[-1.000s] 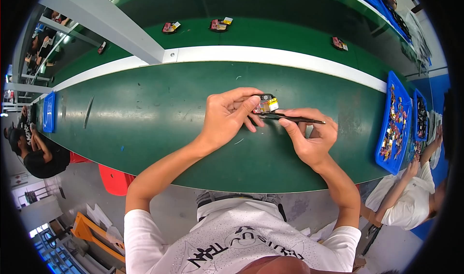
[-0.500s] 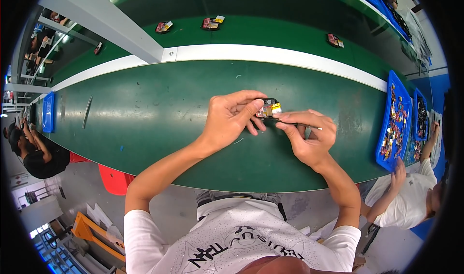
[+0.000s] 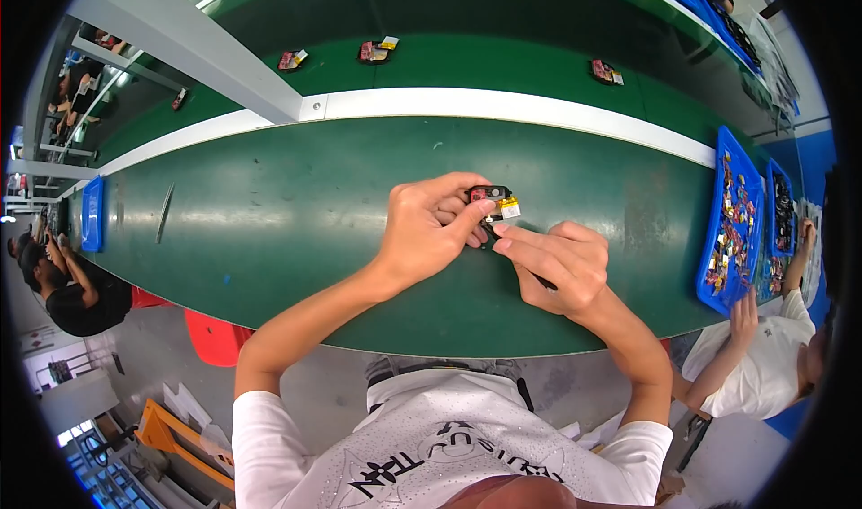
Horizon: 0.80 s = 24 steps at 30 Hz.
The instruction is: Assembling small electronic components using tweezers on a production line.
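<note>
Over the middle of the green workbench, my left hand (image 3: 420, 231) grips a small black electronic housing (image 3: 489, 191) between thumb and fingers. Inside the housing is a reddish circuit board, and a silver and yellow battery pack (image 3: 510, 208) sticks out at its right side. My right hand (image 3: 566, 267) is closed around a slim black tool (image 3: 544, 282), whose rear end shows below the fingers. The fingertips of that hand meet the lower edge of the housing. My fingers partly hide the tool's working end, so its exact kind cannot be made out.
A pair of tweezers (image 3: 164, 213) lies on the bench at left, near a blue tray (image 3: 92, 215). At right stands a blue bin (image 3: 709, 271) of small parts, with a co-worker's hand (image 3: 743, 319) beside it. Beyond the white rail (image 3: 503, 104), similar assemblies (image 3: 373, 52) lie on a green belt.
My right hand has moved left and slightly down, and the tool has swung from nearly level to a steeper slant. My left hand has barely moved. The assemblies on the belt have shifted left.
</note>
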Each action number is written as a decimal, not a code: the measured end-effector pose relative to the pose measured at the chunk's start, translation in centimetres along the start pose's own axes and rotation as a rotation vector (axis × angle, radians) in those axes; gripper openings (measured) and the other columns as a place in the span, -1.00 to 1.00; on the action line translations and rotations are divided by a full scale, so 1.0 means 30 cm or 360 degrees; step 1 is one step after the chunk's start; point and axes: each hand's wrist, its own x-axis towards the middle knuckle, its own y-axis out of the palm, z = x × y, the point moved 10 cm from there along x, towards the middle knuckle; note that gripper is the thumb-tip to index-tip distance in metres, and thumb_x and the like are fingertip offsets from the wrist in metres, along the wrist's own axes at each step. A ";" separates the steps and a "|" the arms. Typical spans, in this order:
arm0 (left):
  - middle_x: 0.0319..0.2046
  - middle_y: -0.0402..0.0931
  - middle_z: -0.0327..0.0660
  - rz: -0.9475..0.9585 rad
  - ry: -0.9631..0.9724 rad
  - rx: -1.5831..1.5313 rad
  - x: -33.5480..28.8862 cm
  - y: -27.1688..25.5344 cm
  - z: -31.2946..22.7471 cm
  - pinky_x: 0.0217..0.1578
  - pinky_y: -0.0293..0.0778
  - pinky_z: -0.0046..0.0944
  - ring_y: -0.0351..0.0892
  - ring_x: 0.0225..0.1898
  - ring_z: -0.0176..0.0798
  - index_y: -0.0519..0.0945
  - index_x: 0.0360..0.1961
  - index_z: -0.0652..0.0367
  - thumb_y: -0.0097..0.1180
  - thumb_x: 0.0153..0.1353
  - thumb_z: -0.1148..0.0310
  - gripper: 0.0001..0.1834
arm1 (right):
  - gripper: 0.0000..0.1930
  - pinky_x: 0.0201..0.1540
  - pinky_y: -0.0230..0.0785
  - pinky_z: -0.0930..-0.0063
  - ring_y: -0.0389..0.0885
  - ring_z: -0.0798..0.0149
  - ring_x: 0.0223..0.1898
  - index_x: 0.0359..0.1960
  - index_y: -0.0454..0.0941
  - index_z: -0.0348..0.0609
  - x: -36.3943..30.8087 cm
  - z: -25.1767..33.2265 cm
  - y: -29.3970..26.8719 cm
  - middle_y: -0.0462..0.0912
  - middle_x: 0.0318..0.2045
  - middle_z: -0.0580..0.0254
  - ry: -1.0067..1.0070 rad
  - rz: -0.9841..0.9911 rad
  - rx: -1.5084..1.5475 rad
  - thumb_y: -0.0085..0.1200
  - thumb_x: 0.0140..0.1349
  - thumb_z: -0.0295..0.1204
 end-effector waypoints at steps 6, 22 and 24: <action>-0.39 0.73 -0.06 -0.0029 -0.0009 0.0182 0.055 0.009 -0.031 -0.45 0.66 -0.37 0.71 -0.49 -0.36 0.65 -0.10 0.47 0.25 0.29 0.60 -0.81 | -0.72 -0.57 0.26 0.59 0.58 0.40 -0.60 -0.34 0.73 -0.18 0.013 -0.047 0.001 0.82 -0.30 0.23 0.0077 -0.0060 0.0061 0.37 -0.15 -0.71; -0.28 0.65 0.10 -0.0982 0.0470 0.1944 0.598 -0.418 -0.258 -0.14 0.55 0.14 0.66 -0.17 0.22 0.75 -0.34 0.21 0.22 0.27 0.06 -0.62 | -0.84 -0.59 0.20 0.65 0.31 0.54 -0.73 -0.29 0.74 -0.23 -0.036 -0.266 -0.113 0.82 -0.30 0.22 0.0688 -0.0443 0.0206 0.41 0.07 -0.64; -0.27 0.70 0.06 -0.1050 0.0253 0.2069 0.574 -0.620 -0.233 -0.12 0.57 0.11 0.69 -0.14 0.20 0.74 -0.32 0.21 0.24 0.23 0.13 -0.68 | -0.82 -0.59 0.21 0.61 0.29 0.53 -0.75 -0.29 0.74 -0.20 -0.017 -0.250 -0.092 0.81 -0.32 0.24 0.0647 -0.0393 0.0282 0.42 0.05 -0.63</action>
